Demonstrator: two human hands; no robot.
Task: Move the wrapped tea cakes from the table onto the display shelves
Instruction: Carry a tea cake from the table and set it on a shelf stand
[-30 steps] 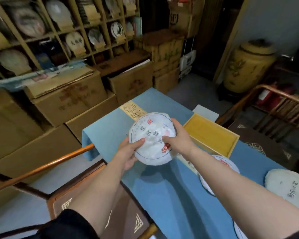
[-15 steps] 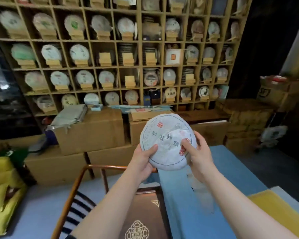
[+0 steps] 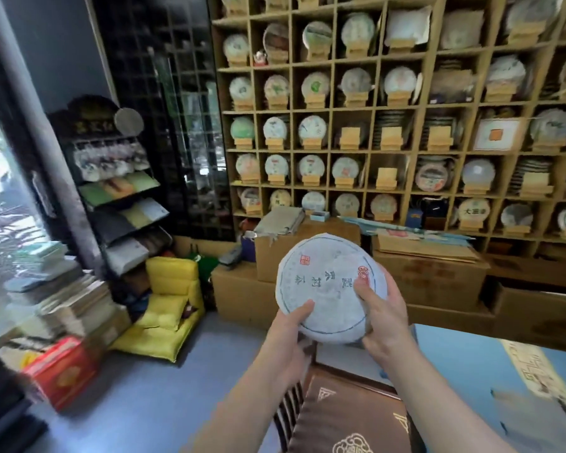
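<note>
You hold the tea cake [image 3: 329, 287] up in front of you with both hands, its printed face toward you. Your left hand [image 3: 290, 335] grips its near-left rim, thumb laid on the wrapper. Your right hand [image 3: 381, 317] grips the right side, thumb pressed by the red seal. The cake is off the table [image 3: 471, 371], whose blue cloth lies near right. The shelves [image 3: 402, 152] stand far ahead, above cardboard boxes [image 3: 428, 279]. A chair [image 3: 347, 413] sits just below your arms.

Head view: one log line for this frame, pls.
phase: carry | wrapped tea cake: held up, both hands | left hand: grips lower edge | right hand: grips right edge | display shelves: ahead, not reached
</note>
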